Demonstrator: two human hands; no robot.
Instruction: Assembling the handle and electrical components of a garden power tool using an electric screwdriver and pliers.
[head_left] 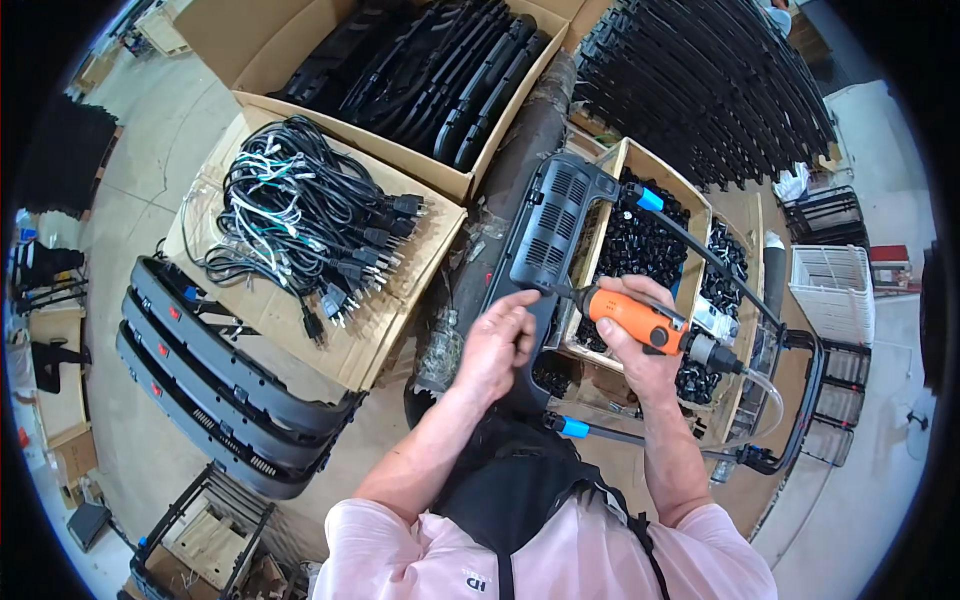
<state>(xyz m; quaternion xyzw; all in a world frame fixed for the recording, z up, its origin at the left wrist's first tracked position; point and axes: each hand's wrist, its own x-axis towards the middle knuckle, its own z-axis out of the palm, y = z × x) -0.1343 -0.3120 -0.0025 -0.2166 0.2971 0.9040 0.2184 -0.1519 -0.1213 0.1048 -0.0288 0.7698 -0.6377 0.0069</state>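
My right hand is wrapped round an orange air screwdriver with a clear hose at its back end. The driver lies nearly level, its tip pointing left at a dark grey plastic cover with vent slots. My left hand is beside that tip, index finger stretched toward it and the other fingers curled in; anything pinched there is too small to make out. Black tubes with blue sleeves run from the cover to a frame on the right.
Wooden bins of small black parts stand behind the driver. Left of the cover, a bundle of power cords lies on cardboard, near a carton of black panels. Curved grey covers are stacked lower left. Black tubes are piled at the back right.
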